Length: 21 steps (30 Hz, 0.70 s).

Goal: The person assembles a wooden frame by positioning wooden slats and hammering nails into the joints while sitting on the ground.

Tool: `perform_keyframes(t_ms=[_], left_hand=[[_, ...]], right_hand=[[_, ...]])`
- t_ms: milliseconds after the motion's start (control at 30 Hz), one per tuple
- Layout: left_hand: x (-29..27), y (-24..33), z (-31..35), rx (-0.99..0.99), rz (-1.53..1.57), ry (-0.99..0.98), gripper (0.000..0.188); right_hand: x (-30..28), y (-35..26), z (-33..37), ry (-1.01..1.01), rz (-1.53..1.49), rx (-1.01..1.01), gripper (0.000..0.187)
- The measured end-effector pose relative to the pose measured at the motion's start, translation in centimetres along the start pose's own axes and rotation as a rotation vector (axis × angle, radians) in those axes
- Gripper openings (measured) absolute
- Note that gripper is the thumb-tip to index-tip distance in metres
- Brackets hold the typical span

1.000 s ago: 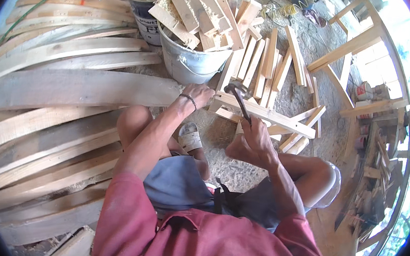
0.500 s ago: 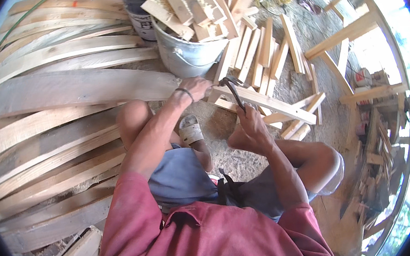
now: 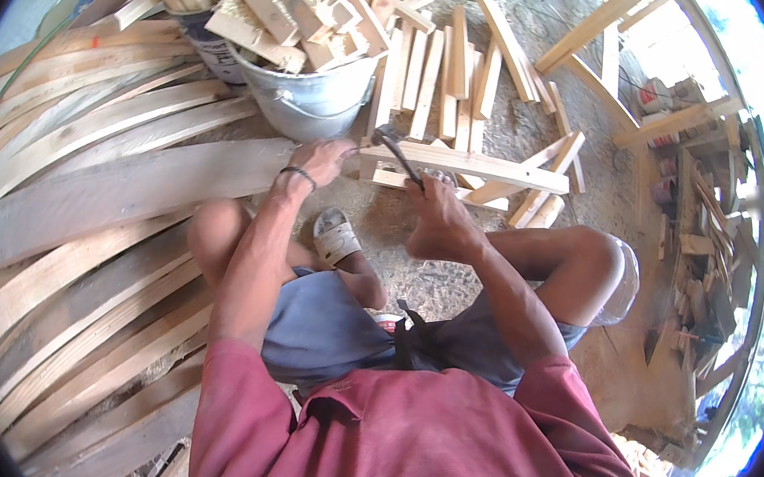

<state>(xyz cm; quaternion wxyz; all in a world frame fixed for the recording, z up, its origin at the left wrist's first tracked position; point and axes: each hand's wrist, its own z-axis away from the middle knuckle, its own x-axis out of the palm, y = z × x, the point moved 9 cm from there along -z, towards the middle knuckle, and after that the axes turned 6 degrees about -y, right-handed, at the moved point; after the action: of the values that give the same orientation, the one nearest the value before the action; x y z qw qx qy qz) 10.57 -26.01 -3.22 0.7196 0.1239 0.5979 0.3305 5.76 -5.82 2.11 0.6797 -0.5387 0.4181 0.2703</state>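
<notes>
At the end of a long pale wooden strip (image 3: 485, 166), my left hand (image 3: 324, 159) is closed, its fingertips pinched together. Whatever sits between them is too small to make out. A dark band circles that wrist. My right hand (image 3: 439, 205) grips the handle of a hammer (image 3: 403, 155). The dark hammer head is over the strip's left end, just right of my left fingertips; whether it touches the wood I cannot tell. Another short wooden piece lies beneath the strip, partly hidden.
Beyond my hands stands a grey bucket (image 3: 314, 102) packed with wood offcuts, beside a darker bucket (image 3: 217, 57). Several cut sticks (image 3: 448, 66) lie on the floor. Curved boards (image 3: 147, 189) fill the left side. A wooden frame (image 3: 605, 19) rises at the right.
The whole view has shifted, moving the scene left and slightly up. The hammer head appears a little closer to my left fingertips. Both hands keep their grips.
</notes>
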Motion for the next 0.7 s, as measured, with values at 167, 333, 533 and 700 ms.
perform_keyframes(t_ms=[167,333,533,700], left_hand=[[1.2,-0.9,-0.4,0.004,-0.031,-0.034,0.033],[0.5,-0.3,0.1,-0.039,-0.08,-0.037,0.035],[0.9,-0.8,-0.3,-0.032,-0.094,-0.025,0.034],[0.4,-0.2,0.1,-0.064,-0.087,-0.065,0.033]], right_hand=[[-0.3,-1.7,0.1,0.042,0.085,-0.041,0.062],[1.0,-0.1,0.3,0.09,0.294,-0.128,0.051],[0.9,0.4,-0.1,0.16,0.287,-0.116,0.028],[-0.4,-0.1,-0.9,-0.061,-0.018,0.124,0.047]])
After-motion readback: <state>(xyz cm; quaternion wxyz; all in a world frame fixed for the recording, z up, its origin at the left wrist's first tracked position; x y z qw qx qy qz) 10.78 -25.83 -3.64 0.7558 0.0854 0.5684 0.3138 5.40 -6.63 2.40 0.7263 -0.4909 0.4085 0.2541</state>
